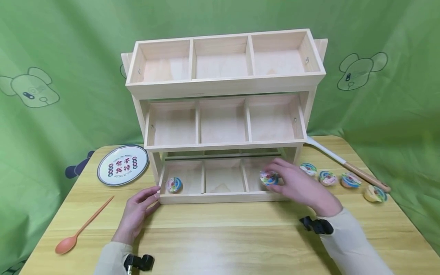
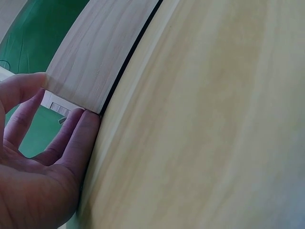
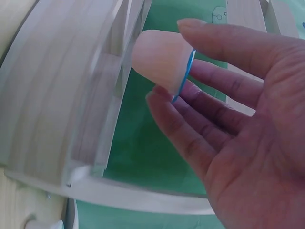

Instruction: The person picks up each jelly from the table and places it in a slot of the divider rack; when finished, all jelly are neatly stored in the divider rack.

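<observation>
My right hand (image 1: 299, 185) pinches a small jelly cup (image 3: 159, 59) between thumb and fingers. In the head view, this cup's printed lid faces up over the right compartment of the wooden rack's bottom tray (image 1: 223, 198). The right wrist view shows its pale rounded body and blue rim. Another jelly cup (image 1: 173, 185) sits in the left compartment of that tray. My left hand (image 1: 138, 212) touches the tray's left front corner with its fingertips; the left wrist view has the fingers (image 2: 78, 138) against the end of the front board (image 2: 95, 62).
Several jelly cups (image 1: 327, 178) lie to the right, beside a white utensil with a wooden handle (image 1: 364, 173). On the left are a round plate (image 1: 123, 165) and an orange spoon (image 1: 67, 244). The upper trays (image 1: 225, 84) overhang the bottom one. A green curtain (image 1: 388, 110) hangs behind.
</observation>
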Tool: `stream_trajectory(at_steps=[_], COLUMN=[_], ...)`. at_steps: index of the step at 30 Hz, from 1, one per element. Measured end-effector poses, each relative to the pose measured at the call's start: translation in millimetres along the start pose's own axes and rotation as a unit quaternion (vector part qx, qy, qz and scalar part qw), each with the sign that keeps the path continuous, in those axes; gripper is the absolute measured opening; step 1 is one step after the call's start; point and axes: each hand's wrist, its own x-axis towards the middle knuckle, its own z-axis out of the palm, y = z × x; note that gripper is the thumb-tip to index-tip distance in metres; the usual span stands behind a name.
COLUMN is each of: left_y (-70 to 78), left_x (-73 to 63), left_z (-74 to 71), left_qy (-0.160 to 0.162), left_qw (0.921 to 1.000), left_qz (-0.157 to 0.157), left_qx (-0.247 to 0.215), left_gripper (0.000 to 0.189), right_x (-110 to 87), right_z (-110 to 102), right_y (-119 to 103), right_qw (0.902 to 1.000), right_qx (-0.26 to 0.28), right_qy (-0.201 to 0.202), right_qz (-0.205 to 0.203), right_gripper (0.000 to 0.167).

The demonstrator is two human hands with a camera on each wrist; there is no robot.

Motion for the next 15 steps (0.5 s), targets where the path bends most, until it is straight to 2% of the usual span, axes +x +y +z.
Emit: stream_trajectory(at_steps=[6,15], left_y=[1.3,3.7], left_x=[-0.8,-2.3], left_z=[0.5,2.9], left_qy=[0.003,0.006], left_qw=[1.0000,1.0000], left_qz=[-0.005,-0.002], left_qx=[0.001,-0.003], left_gripper=[0.032,0.033], right_x=[7.7,18.4], right_z=[6.2,8.8], right_y=[-4.1,-15.3], right_qw=[0.9999,0.9999], right_qx=[-0.002,0.006], right_qy=[0.005,-0.003], right_qz=[-0.016,-0.009], right_gripper=[0.044,0.047])
